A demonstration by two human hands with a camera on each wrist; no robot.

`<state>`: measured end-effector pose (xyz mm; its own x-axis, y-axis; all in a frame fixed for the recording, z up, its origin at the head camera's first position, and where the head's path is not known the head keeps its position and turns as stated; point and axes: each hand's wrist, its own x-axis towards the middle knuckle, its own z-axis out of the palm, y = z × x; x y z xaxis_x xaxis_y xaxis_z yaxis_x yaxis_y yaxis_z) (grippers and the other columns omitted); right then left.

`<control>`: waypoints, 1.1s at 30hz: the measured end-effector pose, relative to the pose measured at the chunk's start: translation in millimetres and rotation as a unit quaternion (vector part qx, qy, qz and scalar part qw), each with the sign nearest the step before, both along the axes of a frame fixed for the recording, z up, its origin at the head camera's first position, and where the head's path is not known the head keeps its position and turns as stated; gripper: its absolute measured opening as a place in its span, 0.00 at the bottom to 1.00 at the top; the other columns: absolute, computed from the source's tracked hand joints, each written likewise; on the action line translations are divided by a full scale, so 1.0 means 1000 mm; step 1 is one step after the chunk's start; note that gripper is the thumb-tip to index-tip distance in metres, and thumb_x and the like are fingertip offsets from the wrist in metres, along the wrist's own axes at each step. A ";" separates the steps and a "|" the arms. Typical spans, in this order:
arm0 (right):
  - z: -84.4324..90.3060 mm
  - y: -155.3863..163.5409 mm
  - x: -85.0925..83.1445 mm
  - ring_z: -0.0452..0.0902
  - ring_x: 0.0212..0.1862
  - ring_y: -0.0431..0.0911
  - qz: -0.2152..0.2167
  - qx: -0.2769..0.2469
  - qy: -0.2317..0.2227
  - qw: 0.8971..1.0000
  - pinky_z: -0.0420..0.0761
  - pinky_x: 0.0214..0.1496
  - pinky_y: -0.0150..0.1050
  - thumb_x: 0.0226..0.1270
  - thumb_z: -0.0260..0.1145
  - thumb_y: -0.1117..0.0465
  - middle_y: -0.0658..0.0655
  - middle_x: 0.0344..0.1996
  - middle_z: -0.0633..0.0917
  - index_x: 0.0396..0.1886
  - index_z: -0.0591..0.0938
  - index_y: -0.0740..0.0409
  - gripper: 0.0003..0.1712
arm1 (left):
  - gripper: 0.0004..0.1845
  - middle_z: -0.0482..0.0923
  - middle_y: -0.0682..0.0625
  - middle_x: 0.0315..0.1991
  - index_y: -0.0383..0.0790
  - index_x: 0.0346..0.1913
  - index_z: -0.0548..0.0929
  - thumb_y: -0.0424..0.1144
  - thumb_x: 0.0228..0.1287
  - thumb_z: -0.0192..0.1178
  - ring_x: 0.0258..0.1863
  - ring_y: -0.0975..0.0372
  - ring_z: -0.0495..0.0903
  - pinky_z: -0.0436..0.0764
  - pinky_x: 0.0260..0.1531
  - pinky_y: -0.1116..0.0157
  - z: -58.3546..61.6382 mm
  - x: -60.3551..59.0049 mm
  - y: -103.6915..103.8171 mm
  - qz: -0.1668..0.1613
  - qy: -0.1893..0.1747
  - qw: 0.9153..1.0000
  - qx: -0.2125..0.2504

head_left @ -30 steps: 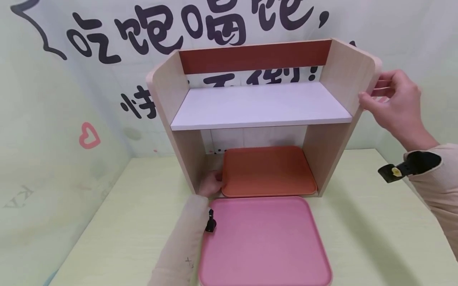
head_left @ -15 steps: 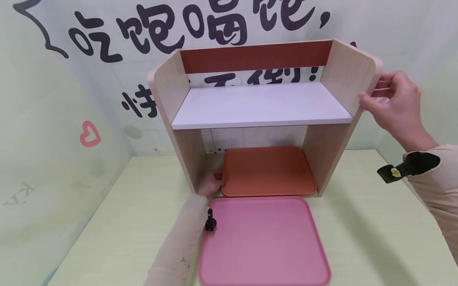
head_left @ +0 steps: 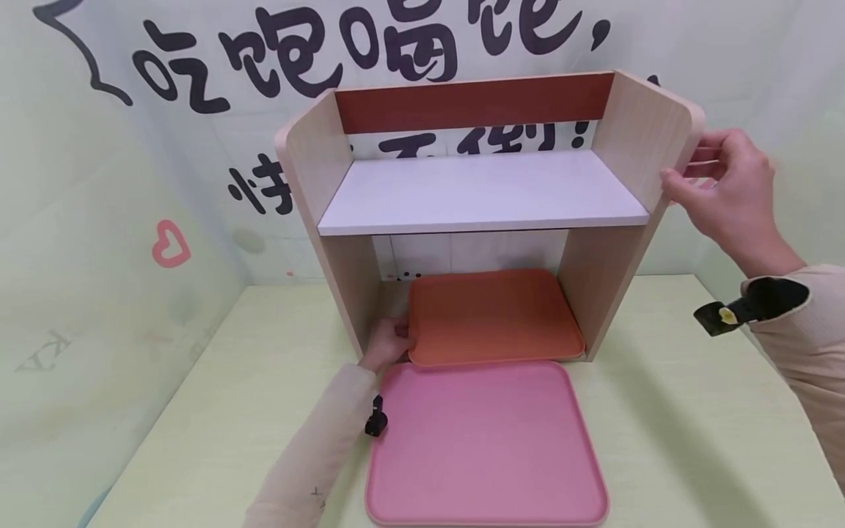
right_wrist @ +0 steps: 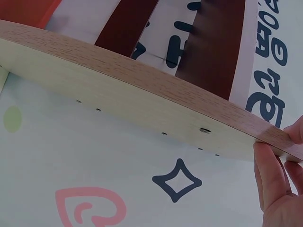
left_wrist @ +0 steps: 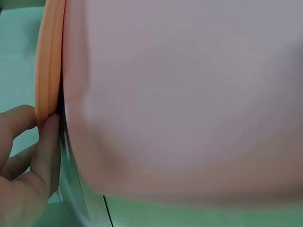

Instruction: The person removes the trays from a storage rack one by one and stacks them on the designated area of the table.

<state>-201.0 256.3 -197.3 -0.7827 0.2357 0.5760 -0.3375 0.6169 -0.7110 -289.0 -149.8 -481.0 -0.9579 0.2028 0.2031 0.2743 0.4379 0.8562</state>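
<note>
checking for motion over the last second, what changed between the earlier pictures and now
Very little. The left hand and its forearm drew back slightly toward the person, fingers still at the left edge of the orange tray, which barely shifted under the shelf. The right hand kept its grip on the shelf's right side panel. The pink tray stayed in front on the table.

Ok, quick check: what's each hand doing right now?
Left hand: fingers pinch the left edge of the orange tray under the shelf.
Right hand: thumb and fingers grip the right side panel of the wooden shelf unit.
</note>
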 end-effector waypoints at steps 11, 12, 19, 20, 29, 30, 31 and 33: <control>0.001 0.000 -0.002 0.71 0.28 0.27 0.017 -0.017 -0.012 1.000 0.70 0.27 0.16 0.52 0.63 0.64 0.38 0.28 0.73 0.35 0.68 0.43 0.15 | 0.12 0.75 0.37 0.27 0.22 0.36 0.76 0.24 0.45 0.61 0.24 0.56 0.74 0.73 0.20 0.72 0.043 0.059 0.012 0.055 -0.010 0.998 -0.030; 0.001 0.000 -0.002 0.71 0.28 0.27 0.017 -0.017 -0.013 1.000 0.70 0.27 0.16 0.52 0.63 0.64 0.38 0.28 0.73 0.35 0.68 0.44 0.15 | 0.11 0.75 0.36 0.26 0.21 0.36 0.76 0.23 0.45 0.60 0.23 0.55 0.75 0.75 0.20 0.70 0.048 0.064 0.013 0.056 -0.016 0.998 -0.017; 0.002 0.001 0.000 0.71 0.28 0.27 0.013 -0.014 -0.017 1.000 0.70 0.27 0.16 0.53 0.63 0.63 0.38 0.29 0.72 0.36 0.68 0.44 0.15 | 0.19 0.76 0.39 0.29 0.23 0.44 0.75 0.25 0.46 0.62 0.23 0.60 0.76 0.80 0.23 0.61 0.042 0.081 0.016 0.096 -0.103 0.988 0.064; 0.002 0.001 0.000 0.71 0.28 0.27 0.012 -0.013 -0.016 1.000 0.69 0.27 0.15 0.53 0.63 0.63 0.38 0.28 0.72 0.36 0.68 0.44 0.15 | 0.19 0.76 0.39 0.30 0.23 0.45 0.74 0.24 0.46 0.62 0.23 0.60 0.76 0.80 0.23 0.61 0.043 0.084 0.017 0.099 -0.111 0.986 0.073; 0.001 0.000 0.000 0.71 0.28 0.27 0.009 -0.011 -0.016 1.000 0.69 0.28 0.15 0.53 0.63 0.63 0.38 0.29 0.72 0.36 0.68 0.44 0.15 | 0.24 0.76 0.38 0.32 0.22 0.47 0.69 0.24 0.43 0.63 0.27 0.60 0.79 0.80 0.25 0.63 0.040 0.115 0.019 0.120 -0.153 0.974 0.117; 0.001 0.000 0.000 0.70 0.29 0.27 0.008 -0.011 -0.017 1.000 0.69 0.28 0.15 0.53 0.63 0.63 0.38 0.29 0.72 0.36 0.68 0.44 0.15 | 0.25 0.76 0.38 0.32 0.21 0.47 0.69 0.23 0.43 0.63 0.28 0.60 0.79 0.80 0.25 0.62 0.040 0.118 0.020 0.119 -0.155 0.973 0.123; 0.001 0.000 0.000 0.70 0.29 0.27 0.008 -0.010 -0.018 1.000 0.69 0.28 0.15 0.53 0.62 0.63 0.38 0.29 0.72 0.37 0.68 0.44 0.15 | 0.25 0.76 0.37 0.33 0.21 0.48 0.68 0.23 0.42 0.63 0.28 0.60 0.79 0.80 0.26 0.62 0.039 0.122 0.020 0.119 -0.156 0.973 0.125; 0.001 -0.001 0.000 0.70 0.29 0.27 0.007 -0.008 -0.021 1.000 0.69 0.28 0.15 0.53 0.62 0.63 0.38 0.30 0.71 0.37 0.69 0.44 0.15 | 0.27 0.75 0.37 0.34 0.21 0.49 0.66 0.23 0.42 0.62 0.29 0.60 0.78 0.80 0.26 0.62 0.038 0.128 0.021 0.114 -0.157 0.972 0.134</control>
